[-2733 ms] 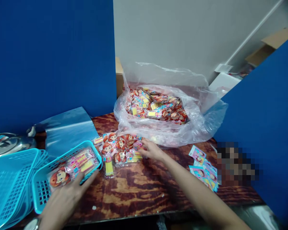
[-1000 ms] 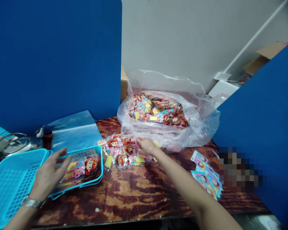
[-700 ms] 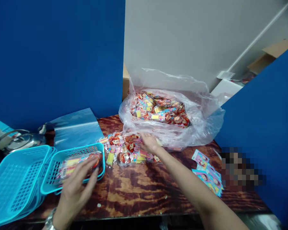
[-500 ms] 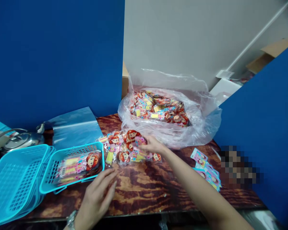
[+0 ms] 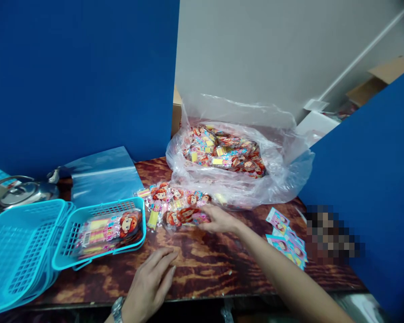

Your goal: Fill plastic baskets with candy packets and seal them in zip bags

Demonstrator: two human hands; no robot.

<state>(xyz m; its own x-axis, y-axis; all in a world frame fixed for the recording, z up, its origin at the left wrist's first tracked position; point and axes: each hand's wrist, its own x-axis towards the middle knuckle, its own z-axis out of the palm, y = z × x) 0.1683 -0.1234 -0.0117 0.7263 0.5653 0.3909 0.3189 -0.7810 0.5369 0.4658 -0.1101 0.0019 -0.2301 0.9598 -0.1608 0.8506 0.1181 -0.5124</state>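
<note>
My right hand (image 5: 216,218) is closed on a small stack of flat plastic packets (image 5: 190,216) printed with a red-haired cartoon girl. It holds them low over a loose pile of similar packets (image 5: 159,195). Nearer the table's front edge, my left hand (image 5: 152,279) holds nothing, its fingers stretched out and slightly bent. More packets (image 5: 109,231) lie stacked inside a light-blue plastic basket (image 5: 67,261) on the left. Behind the pile, a large clear plastic bag (image 5: 279,188) stands open, with many such packets (image 5: 222,152) inside.
Nested blue baskets (image 5: 62,215) stand at the far left, in front of a metal kettle (image 5: 23,193). A clear plastic sheet (image 5: 104,177) leans by the blue partition (image 5: 81,76). Small printed cards (image 5: 287,244) lie on the right of the wooden table (image 5: 202,273).
My right hand has moved down and nearer with the packets, uncovering more of the pile behind. My left hand has shifted to the right.
</note>
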